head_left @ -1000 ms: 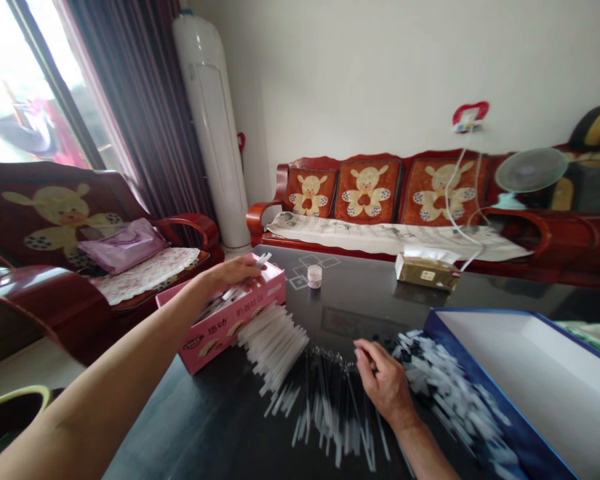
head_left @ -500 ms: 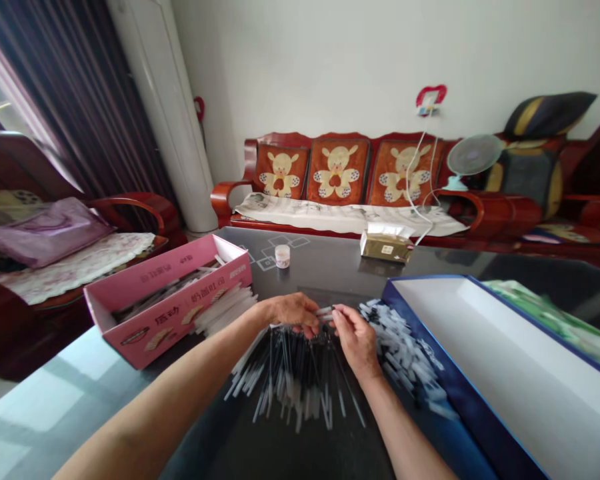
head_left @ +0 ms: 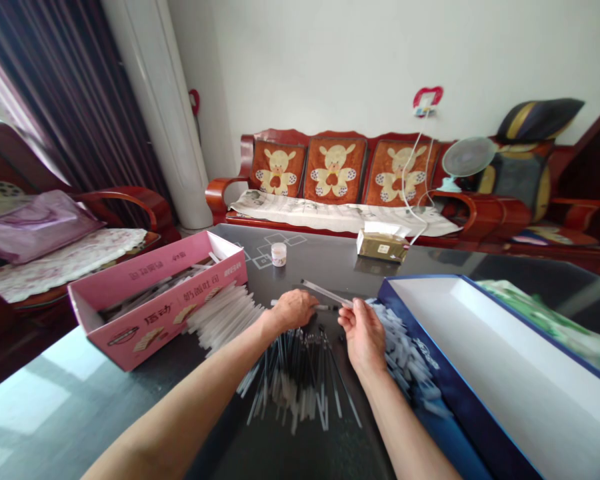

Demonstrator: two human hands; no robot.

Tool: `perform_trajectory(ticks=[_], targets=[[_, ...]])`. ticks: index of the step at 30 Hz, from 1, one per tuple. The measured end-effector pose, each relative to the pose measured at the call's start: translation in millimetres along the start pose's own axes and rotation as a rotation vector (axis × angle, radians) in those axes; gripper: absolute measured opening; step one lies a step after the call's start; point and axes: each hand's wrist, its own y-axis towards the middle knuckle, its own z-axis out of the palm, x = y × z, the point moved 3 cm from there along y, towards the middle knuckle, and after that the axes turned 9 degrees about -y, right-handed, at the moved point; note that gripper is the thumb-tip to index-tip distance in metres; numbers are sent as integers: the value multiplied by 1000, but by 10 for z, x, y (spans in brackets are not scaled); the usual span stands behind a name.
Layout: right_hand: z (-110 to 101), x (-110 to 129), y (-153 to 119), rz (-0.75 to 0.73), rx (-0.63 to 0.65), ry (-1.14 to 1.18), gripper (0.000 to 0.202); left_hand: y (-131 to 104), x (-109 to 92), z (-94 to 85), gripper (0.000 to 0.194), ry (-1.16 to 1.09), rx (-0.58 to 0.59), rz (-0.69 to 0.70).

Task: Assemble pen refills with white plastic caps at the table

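The right hand [head_left: 364,335] holds a clear tube [head_left: 327,292] near one end, between thumb and fingers; the tube points up and leftward from this hand. The left hand [head_left: 294,311] is curled, and a pale piece [head_left: 323,307] shows past its fingertips, but I cannot tell if it is gripped. Just below the left hand lie thin rods [head_left: 285,393]; to its left, white tubes [head_left: 223,319] beside the pink box [head_left: 180,319]. Right of the right hand are pale pieces [head_left: 410,360].
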Motion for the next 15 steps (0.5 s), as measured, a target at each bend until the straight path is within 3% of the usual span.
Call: perform_trajectory(ticks=[4,10,13,15], targets=[[-22,-57,21,32,17,26,32,-10,-48,63,26,158,26,6],[-14,-93,29,44,65,35,27,-68,-40,-60,27,209,33,34],[10,-95,8,55,91,40,26,-121,-87,-129,27,8,-85,72],[37,-89,-18,49,123,25,25,-148,-130,-141,29,-320,-181,104]])
